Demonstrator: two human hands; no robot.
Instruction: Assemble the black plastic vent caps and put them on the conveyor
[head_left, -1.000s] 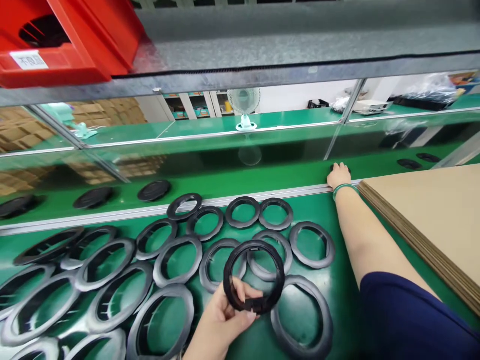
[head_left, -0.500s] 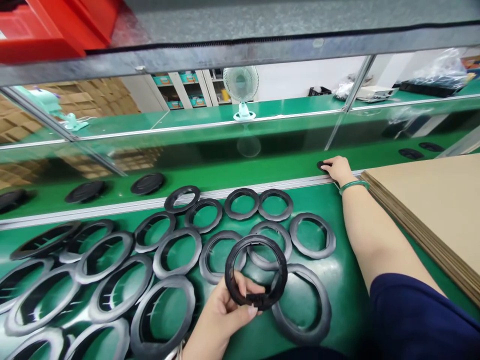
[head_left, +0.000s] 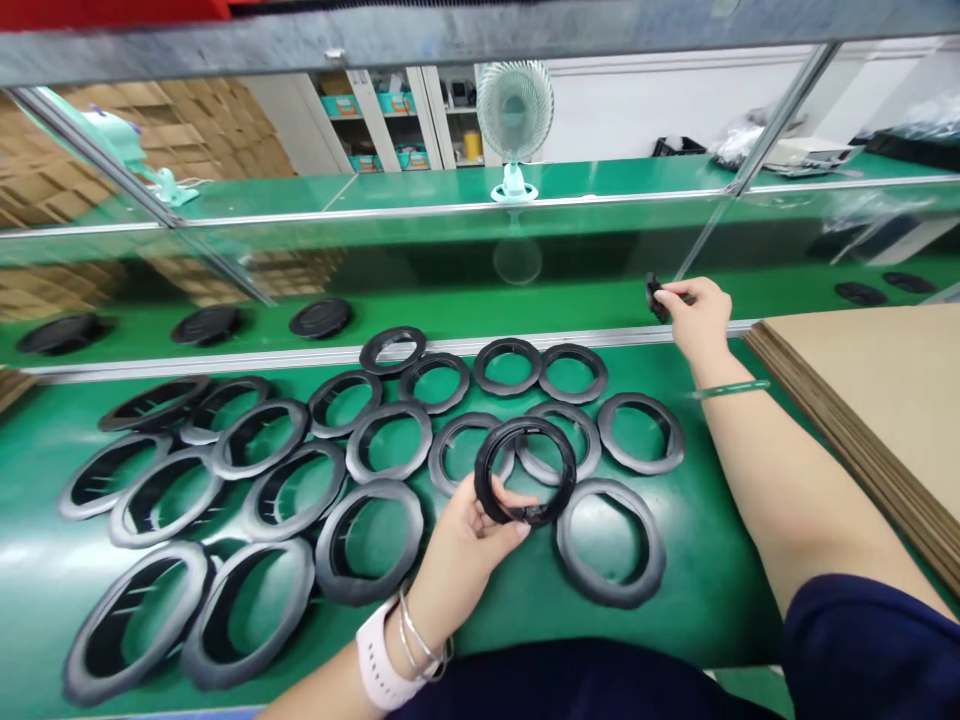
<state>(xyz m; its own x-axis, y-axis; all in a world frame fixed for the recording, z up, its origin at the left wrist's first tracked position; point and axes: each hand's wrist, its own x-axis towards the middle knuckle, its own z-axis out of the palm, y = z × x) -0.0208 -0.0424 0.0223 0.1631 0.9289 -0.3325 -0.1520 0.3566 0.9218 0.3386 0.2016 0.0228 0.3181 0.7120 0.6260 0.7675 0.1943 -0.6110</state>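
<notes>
My left hand (head_left: 466,545) is closed on a black plastic ring (head_left: 525,472), held tilted just above the green bench (head_left: 705,590). My right hand (head_left: 696,312) reaches out to the far belt (head_left: 465,310) and pinches a small black round part (head_left: 655,297) lifted on its edge. Several grey-black rings (head_left: 390,442) lie flat in rows on the bench between and left of my hands. One larger ring (head_left: 611,541) lies right of my left hand.
A stack of brown cardboard sheets (head_left: 877,400) lies on the bench at the right. Three black discs (head_left: 321,317) rest on the far belt at the left, two more (head_left: 861,292) at the right. A small fan (head_left: 514,120) stands on the shelf behind.
My right hand has picked the small black part up off the belt and raised it. The left hand keeps its ring. The view has tilted down, showing more of the bench.
</notes>
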